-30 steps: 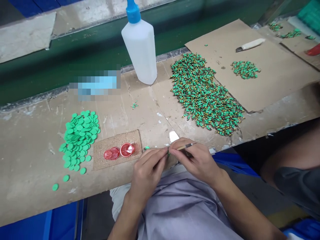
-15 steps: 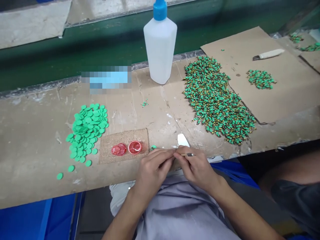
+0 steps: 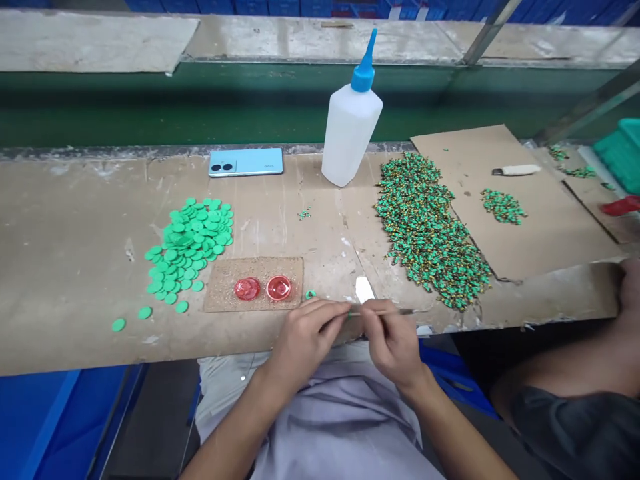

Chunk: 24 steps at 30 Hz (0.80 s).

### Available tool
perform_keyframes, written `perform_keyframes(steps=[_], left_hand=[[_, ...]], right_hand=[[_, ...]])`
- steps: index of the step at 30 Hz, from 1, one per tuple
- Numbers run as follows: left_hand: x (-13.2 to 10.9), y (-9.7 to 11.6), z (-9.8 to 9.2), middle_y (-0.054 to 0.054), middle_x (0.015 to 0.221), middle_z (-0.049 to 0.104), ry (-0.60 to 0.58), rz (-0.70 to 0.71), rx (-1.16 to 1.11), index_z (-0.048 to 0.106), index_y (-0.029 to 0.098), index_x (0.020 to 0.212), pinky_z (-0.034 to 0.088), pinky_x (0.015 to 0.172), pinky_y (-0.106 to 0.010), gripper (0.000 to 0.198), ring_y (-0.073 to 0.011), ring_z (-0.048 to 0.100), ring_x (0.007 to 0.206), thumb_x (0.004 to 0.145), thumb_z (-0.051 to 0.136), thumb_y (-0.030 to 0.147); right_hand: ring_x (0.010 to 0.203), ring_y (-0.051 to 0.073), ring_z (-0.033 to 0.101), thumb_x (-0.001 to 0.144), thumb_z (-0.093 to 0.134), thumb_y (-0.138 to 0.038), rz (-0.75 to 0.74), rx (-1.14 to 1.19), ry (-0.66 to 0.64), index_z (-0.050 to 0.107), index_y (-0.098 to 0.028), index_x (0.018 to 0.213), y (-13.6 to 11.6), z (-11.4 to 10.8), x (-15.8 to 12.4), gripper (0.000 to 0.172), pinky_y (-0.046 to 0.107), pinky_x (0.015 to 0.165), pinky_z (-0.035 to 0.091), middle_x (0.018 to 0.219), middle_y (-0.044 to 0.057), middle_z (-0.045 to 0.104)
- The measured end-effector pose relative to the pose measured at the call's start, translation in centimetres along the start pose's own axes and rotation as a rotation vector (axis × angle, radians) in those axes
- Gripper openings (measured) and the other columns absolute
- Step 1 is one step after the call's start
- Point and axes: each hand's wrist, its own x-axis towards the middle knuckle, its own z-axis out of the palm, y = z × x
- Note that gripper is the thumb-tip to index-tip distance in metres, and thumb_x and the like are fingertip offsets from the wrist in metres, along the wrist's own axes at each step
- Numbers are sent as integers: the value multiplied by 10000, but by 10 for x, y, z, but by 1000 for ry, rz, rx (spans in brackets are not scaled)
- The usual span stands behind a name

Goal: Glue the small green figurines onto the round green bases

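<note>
- My left hand [image 3: 305, 337] is closed in a pinch at the front edge of the workbench [image 3: 75, 280], its fingertips on a tiny green piece [image 3: 349, 315], too small to make out.
- My right hand [image 3: 393, 340] is closed on a slim tool [image 3: 385, 312] that lies crosswise, with its far end pointing right and its near end at the tiny green piece.
- Just beyond my hands lie a white scrap [image 3: 365, 289] and a small green ring [image 3: 311, 294].
- To the left, a cork mat [image 3: 219, 287] holds two red cups [image 3: 279, 288].
- Further left is a heap of flat green discs [image 3: 190, 243].
- To the right, a long pile of green-and-gold parts [image 3: 425, 230] runs along the bench, partly onto a cardboard sheet [image 3: 550, 247], which also holds a utility knife [image 3: 515, 170].
- At the back stand a white glue bottle [image 3: 350, 130] with a blue nozzle and a pale blue phone [image 3: 245, 162].
- Another person's hand [image 3: 631, 287] rests at the far right.
</note>
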Motion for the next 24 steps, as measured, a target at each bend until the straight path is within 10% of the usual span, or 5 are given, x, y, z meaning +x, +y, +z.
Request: perform_keyframes(steps=[5, 24], left_hand=[[-2, -2, 1, -42, 994, 827, 0, -23, 4, 774, 182, 1060, 613, 875, -273, 200, -167, 782, 906, 937, 684, 54], [0, -3, 1, -69, 985, 817, 9, 96, 40, 731, 167, 1061, 636, 867, -299, 175, -179, 776, 900, 962, 641, 53]], right_hand=[[480, 108, 491, 1060, 429, -122, 94, 5, 137, 536, -228, 958, 4, 0, -11, 182, 232, 478, 417, 639, -59, 500], [678, 169, 699, 1009, 509, -90, -66, -78, -83, 577, -233, 959, -7, 0, 6, 165, 272, 638, 551, 785, 28, 716]])
